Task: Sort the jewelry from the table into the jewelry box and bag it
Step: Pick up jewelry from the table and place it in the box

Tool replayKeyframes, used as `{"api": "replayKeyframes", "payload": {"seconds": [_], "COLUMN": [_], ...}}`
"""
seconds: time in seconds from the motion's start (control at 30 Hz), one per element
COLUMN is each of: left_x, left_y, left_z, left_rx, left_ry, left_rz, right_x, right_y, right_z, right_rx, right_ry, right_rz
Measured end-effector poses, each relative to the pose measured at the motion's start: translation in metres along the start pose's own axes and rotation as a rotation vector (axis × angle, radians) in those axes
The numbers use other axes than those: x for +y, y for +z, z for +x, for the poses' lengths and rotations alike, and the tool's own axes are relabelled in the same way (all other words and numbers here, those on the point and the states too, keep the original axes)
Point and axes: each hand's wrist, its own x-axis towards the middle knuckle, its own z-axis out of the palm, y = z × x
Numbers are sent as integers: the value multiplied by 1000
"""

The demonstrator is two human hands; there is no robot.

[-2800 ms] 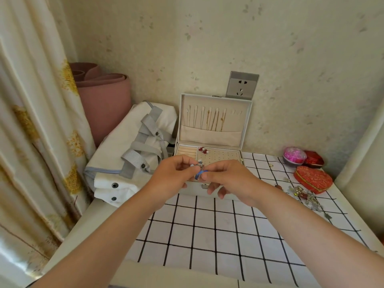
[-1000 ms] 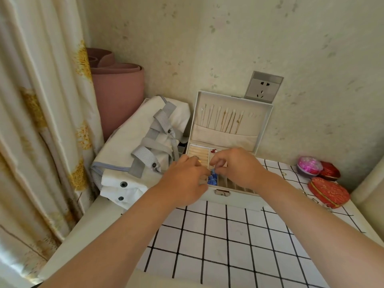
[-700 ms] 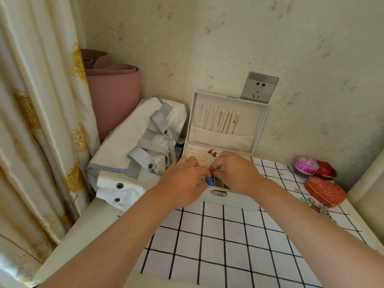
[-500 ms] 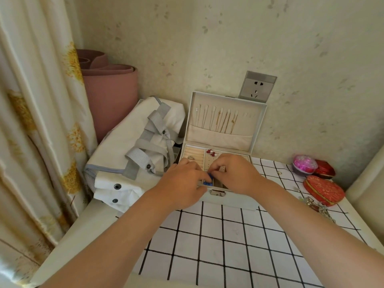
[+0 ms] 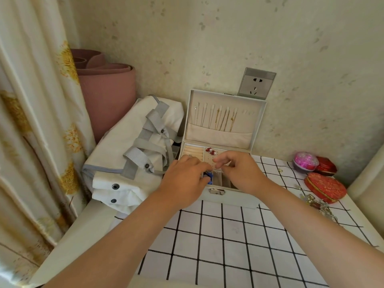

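Where the table (image 5: 228, 242) ends, far to the left of the jewelry box (image 5: 230, 198), a curtain (image 5: 31, 121) with yellow flowers hangs down. Closer to the box, a pink roll (image 5: 106, 94) stands against the wall. A white bag (image 5: 124, 146) with grey straps lies just beside the left side of the box.

The left hand (image 5: 185, 179) is over the front left corner of the box. Its fingers are bent, and its thumb and fingertips pinch a small blue piece of jewelry (image 5: 209, 176). The blue piece sits right at the tips of this hand, low over a front part of the box, just left of the clasp (image 5: 217, 191). It is too small to tell which way it points.

The box is long from left to right, along the wall. Its lid stands up, open, under a grey socket (image 5: 256, 83). Thin gold chains (image 5: 224, 119) hang straight down inside the lid. Two red earrings (image 5: 211, 151) with white beads sit at the back of the tray.

The right hand (image 5: 239, 171) is over the middle of the box, just right of the blue piece. Its fingers are bent, thumb near the first finger, but it is not clear if it holds anything. Both hands hide much of the tray.

To the right of the box, by the wall, a round pink box (image 5: 305, 163) and a dark red box (image 5: 327, 166) stand touching. A red heart-shaped box (image 5: 325, 187) lies in front of them. A heap of shiny jewelry (image 5: 318, 204) lies on the table just beside the heart.
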Motion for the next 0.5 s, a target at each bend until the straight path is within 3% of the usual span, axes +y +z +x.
{"api": "replayKeyframes", "payload": {"seconds": [0.23,0.5], "left_x": [-5,-1], "left_y": [4,6], "left_z": [2,2], "left_rx": [-2,19], "left_ry": [-2,-61], "left_rz": [80,30], "right_x": [-3,-6], "right_y": [0,13], "right_z": [-1,3], "right_rx": [-15,-40], "right_ry": [59,-30], "right_rz": [-320,-405]}}
